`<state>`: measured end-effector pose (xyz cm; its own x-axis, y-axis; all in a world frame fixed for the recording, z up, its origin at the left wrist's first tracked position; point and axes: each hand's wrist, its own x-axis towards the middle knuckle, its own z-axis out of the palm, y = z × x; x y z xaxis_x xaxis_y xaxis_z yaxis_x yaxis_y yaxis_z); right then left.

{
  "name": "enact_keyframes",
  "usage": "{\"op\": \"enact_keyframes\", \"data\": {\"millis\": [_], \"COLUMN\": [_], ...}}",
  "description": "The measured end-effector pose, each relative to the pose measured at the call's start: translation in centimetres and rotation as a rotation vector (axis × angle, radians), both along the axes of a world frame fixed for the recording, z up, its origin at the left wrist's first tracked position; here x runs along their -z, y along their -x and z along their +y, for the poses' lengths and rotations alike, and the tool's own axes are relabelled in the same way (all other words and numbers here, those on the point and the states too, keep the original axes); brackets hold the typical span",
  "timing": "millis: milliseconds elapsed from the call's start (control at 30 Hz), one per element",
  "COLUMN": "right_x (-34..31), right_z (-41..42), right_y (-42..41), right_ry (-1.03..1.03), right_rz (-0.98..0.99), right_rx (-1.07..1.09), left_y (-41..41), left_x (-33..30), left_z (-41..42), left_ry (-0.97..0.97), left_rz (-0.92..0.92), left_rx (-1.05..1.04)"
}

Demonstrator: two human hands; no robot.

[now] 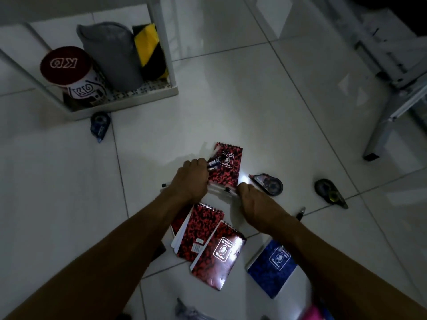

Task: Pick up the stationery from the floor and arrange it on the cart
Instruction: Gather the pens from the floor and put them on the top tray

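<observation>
— Where are the hands?
— Left hand (193, 179) curled round markers (213, 163), right hand (255, 200) touching a clear pen (221, 190), both at the red spiral notepad (227, 166) on the floor (288, 112).
— The cart (129, 101)?
— Far left, holding a tin (69, 70).

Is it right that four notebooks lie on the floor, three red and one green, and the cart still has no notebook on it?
Not quite: the fourth notebook is blue, not green, as the head view shows near the right forearm. The other three are red, and the cart shows no notebook.
</observation>
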<state>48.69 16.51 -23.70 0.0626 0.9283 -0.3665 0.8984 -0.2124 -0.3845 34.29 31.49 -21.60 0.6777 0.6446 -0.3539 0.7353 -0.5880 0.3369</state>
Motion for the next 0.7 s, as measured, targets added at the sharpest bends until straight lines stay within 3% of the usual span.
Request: {"op": "enact_keyframes", "data": {"millis": [167, 267, 433, 700], "right_x": [-2.8, -5.9, -12.4, -24.9], "right_z": [0.9, 2.1, 4.8, 11.7], "right_y": [0.2, 0.8, 1.3, 2.2], "right_ry": [0.035, 0.053, 0.108, -0.072], "right_rz": [0.166, 0.136, 0.148, 0.292], "right_rx": [0.073, 0.130, 0.167, 0.411], "left_y": [1.6, 2.3, 4.3, 5.9], "left_x": [-3.9, -7.2, -13.1, -24.3], "left_z": [1.1, 1.9, 3.6, 7.5], "left_ry": [0.338, 0.363, 0.393, 0.356], "left_rz": [-0.207, -0.307, -0.315, -0.424], "left_rx": [-0.202, -0.295, -0.349, -0.376]}}
